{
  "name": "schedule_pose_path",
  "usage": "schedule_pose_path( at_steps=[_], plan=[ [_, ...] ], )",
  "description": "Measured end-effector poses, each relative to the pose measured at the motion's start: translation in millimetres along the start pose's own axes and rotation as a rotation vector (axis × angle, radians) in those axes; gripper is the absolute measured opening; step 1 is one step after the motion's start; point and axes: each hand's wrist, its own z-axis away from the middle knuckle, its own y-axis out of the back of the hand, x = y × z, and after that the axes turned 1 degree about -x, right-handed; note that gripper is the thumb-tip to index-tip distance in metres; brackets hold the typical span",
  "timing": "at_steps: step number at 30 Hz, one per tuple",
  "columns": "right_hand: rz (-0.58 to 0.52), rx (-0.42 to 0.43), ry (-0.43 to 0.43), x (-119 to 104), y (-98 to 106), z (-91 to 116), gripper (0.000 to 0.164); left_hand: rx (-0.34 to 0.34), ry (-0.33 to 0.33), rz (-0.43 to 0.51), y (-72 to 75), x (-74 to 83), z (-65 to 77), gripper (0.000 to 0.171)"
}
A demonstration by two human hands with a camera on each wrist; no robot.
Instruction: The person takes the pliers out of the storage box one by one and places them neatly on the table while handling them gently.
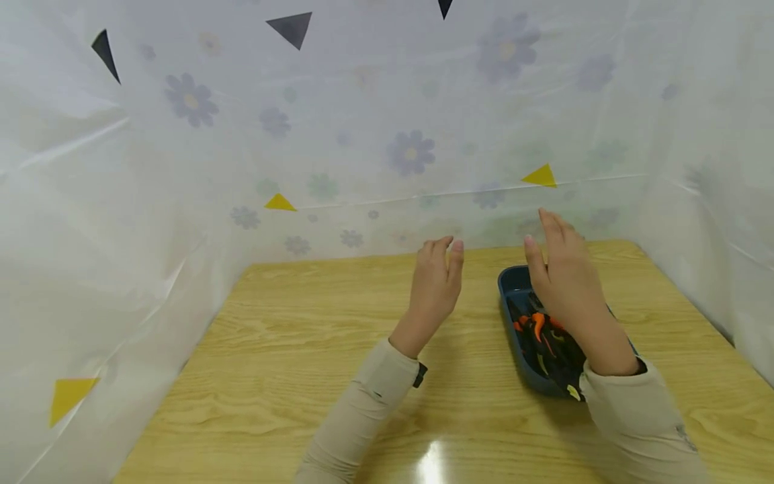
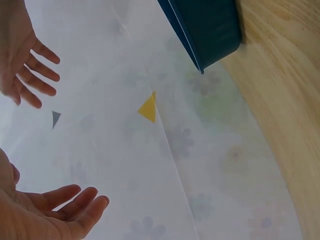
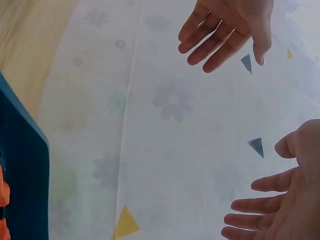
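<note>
Both hands are raised over the table, palms facing each other, with nothing in them. The left hand (image 1: 434, 279) is left of a dark blue bin (image 1: 510, 336), fingers slightly bent. Over the bin's right part hovers the right hand (image 1: 565, 279), its fingers extended and thumb apart; it hides some of the bin from the head view. Inside the bin lies a pile of black items with orange and yellow-green parts (image 1: 538, 326); their kind is unclear. In the right wrist view, the left hand (image 3: 232, 27) and right hand (image 3: 285, 195) show spread, relaxed fingers.
The wood-grain table (image 1: 290, 363) extends left of the bin and in front of it. A whitish plastic curtain (image 1: 363, 121) with printed flowers and yellow and dark triangles hangs behind the table and along its sides.
</note>
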Motion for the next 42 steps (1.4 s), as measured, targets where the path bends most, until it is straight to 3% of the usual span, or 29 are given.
schedule_pose_path(
  at_steps=[13, 22, 29, 42],
  plan=[
    [0.014, 0.001, -0.078, 25.8, 22.1, 12.2, 0.056, -0.024, -0.051, -0.012, -6.2, 6.2, 5.7, 0.051],
    [-0.004, -0.03, -0.137, 48.2, 30.8, 19.8, 0.058, -0.052, -0.052, -0.014, -7.9, 10.1, 8.2, 0.051],
    [-0.004, -0.008, -0.161, 68.7, 38.9, 25.9, 0.058, -0.062, -0.04, -0.02, -7.8, 11.2, 8.5, 0.053],
    [-0.002, -0.145, -0.212, 97.1, 42.2, 34.4, 0.06, -0.123, -0.051, -0.005, -8.5, 16.8, 9.7, 0.054]
  ],
)
